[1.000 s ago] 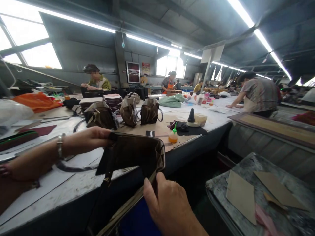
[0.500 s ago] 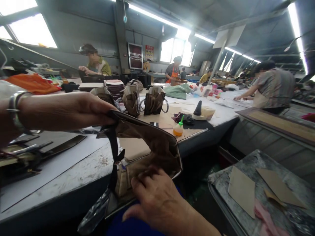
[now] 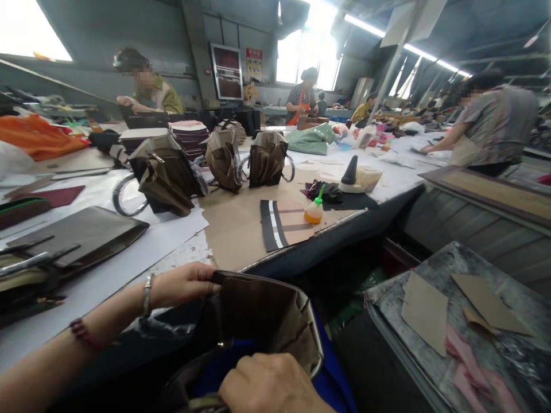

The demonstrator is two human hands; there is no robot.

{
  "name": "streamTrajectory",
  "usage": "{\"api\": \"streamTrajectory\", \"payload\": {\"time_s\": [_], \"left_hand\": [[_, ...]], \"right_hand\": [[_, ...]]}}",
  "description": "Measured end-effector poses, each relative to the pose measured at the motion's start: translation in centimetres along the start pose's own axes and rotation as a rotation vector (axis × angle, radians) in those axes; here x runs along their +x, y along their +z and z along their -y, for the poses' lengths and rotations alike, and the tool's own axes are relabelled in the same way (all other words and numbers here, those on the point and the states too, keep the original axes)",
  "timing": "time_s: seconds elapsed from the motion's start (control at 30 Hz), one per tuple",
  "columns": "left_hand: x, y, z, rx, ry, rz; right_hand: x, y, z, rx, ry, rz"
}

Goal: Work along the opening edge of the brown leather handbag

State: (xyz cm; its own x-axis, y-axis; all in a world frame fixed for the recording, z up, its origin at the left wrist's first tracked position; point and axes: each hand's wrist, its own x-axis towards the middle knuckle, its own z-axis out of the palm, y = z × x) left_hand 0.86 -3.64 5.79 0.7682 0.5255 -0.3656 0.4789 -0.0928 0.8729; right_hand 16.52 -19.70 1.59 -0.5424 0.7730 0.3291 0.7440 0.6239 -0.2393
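I hold a brown handbag (image 3: 262, 321) low in front of me, below the table's front edge, its mouth open toward me. My left hand (image 3: 183, 284) pinches the bag's upper left rim; a bracelet sits on that wrist. My right hand (image 3: 267, 390) is closed in a fist on the bag's near edge at the bottom of the view. Blue cloth shows under the bag.
On the long worktable (image 3: 163, 252) stand three more brown bags (image 3: 166, 175), a glue bottle (image 3: 314, 211), a striped panel (image 3: 279, 226), a black cone (image 3: 350, 172) and flat bag pieces at left. A grey side surface (image 3: 473, 321) holds cardboard cut-outs. Other people work farther along.
The bag has come down from table height to my lap, both hands lowering with it. My right hand went from lying inside the bag to a fist on its near edge.
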Motion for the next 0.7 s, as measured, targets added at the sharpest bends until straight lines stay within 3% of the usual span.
{"api": "streamTrajectory", "payload": {"time_s": [0.07,0.13,0.3,0.4,0.47,0.57,0.63,0.7], "left_hand": [[1.2,0.8,2.7,-0.074,0.006,-0.031],[2.0,1.0,4.0,-0.082,0.02,-0.062],[2.3,-0.1,3.9,-0.149,-0.032,-0.102],[2.0,-0.6,4.3,-0.243,-0.074,-0.107],[1.5,-0.7,5.1,-0.302,-0.1,-0.102],[0.6,-0.5,6.4,-0.324,-0.124,-0.125],[0.1,-0.2,6.9,-0.302,-0.14,-0.153],[-0.2,0.0,7.1,-0.284,-0.154,-0.171]], "right_hand": [[1.0,0.4,-0.8,-0.004,0.083,-0.001],[2.0,0.5,-1.2,-0.011,0.119,0.031],[5.1,-0.2,-1.4,-0.022,-0.017,0.206],[6.7,-0.9,-2.0,0.036,-0.015,0.425],[7.0,-1.5,-3.1,0.111,0.086,0.469],[6.1,-2.3,-5.6,0.224,0.325,0.296],[5.3,-2.5,-7.5,0.152,0.571,0.185],[4.8,-2.5,-9.3,0.021,0.743,0.171]]}}
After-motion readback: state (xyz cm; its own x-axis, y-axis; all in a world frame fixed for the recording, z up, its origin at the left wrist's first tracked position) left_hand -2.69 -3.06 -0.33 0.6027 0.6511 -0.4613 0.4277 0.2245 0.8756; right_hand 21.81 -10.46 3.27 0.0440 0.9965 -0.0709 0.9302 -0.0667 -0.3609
